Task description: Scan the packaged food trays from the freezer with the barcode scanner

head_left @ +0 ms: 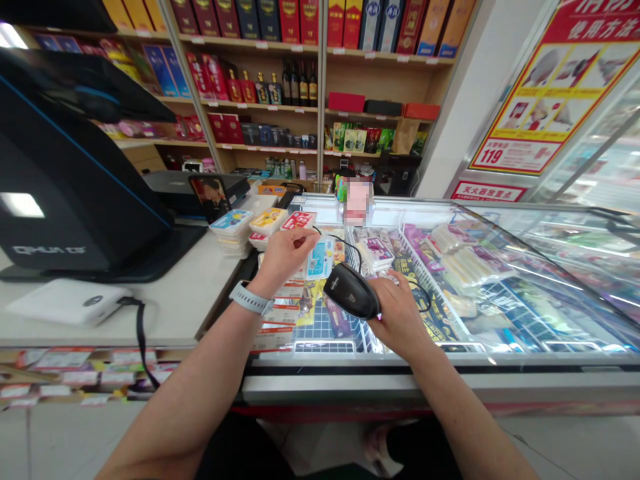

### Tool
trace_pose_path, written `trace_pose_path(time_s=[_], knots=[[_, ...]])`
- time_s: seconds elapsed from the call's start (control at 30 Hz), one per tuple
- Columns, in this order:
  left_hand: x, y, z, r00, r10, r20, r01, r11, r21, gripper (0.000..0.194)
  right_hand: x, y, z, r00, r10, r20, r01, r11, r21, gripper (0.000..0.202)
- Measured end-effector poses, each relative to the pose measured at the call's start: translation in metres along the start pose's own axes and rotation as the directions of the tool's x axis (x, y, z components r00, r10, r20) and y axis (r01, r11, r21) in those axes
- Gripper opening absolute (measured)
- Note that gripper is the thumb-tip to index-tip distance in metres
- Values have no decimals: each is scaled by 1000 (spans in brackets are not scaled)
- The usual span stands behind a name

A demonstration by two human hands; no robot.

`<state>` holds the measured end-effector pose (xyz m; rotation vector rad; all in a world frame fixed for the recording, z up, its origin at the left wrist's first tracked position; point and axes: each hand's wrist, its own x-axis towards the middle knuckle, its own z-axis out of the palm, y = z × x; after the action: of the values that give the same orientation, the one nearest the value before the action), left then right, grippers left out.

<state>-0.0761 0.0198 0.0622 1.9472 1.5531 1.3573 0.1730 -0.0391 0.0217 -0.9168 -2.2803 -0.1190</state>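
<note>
In the head view, my right hand [400,313] grips a black handheld barcode scanner [351,291], its head tilted left toward my left hand. My left hand [290,257], with a watch [250,298] on the wrist, has its fingers pinched together. A small blue-and-white package [320,258] hangs at those fingertips, its printed face turned up beside the scanner head. Just behind the left hand stand stacks of flat tubs with blue [231,220], yellow [269,220] and red [299,221] lids. The scanner's cable [353,245] loops behind it.
A glass-topped freezer [450,370] holds wire baskets of frozen packs [475,267]. On the counter [170,303] at left are a black checkout terminal [75,173], a white device [70,301] with a black strap, and a propped phone [210,198]. Shelves of boxes [250,43] stand behind.
</note>
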Motion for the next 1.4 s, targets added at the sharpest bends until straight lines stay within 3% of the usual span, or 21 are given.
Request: trace_pose_path(time_s=[0.13, 0.33, 0.63, 0.8, 0.87, 0.97, 1.1, 1.23, 1.4], knots=[[5, -10, -23, 998, -10, -67, 14, 998, 69, 34, 0, 0, -1, 1000, 5, -9, -5, 1000, 0, 30], [-2, -47, -58, 980, -148, -132, 168, 974, 153, 32, 0, -1, 0, 1000, -7, -11, 7, 1000, -12, 29], [-12, -58, -61, 965, -157, -210, 241, 846, 476, 25, -2, 4, 2, 1000, -10, 0, 10, 1000, -26, 30], [-20, -39, -55, 966, -37, -257, 202, 731, 652, 32, -1, 3, 2, 1000, -9, -10, 9, 999, -32, 28], [-30, -25, -45, 980, 59, -192, 98, 695, 713, 33, -1, 3, 2, 1000, -15, -21, 14, 1000, -27, 29], [-48, -11, -24, 988, 156, 18, -108, 593, 798, 35, -1, 3, 1, 999, -17, -38, 16, 1000, -22, 28], [-62, -19, -7, 976, 146, 159, -211, 487, 848, 34, -1, 2, 1, 999, -7, -37, 6, 1000, -25, 27], [-60, -31, -12, 970, 106, 218, -242, 466, 851, 32, -1, 3, 0, 999, 4, -32, -5, 999, -33, 25], [-59, -31, -24, 966, 94, 240, -256, 469, 846, 28, -1, 2, -2, 999, 14, -32, -15, 1000, -24, 23]])
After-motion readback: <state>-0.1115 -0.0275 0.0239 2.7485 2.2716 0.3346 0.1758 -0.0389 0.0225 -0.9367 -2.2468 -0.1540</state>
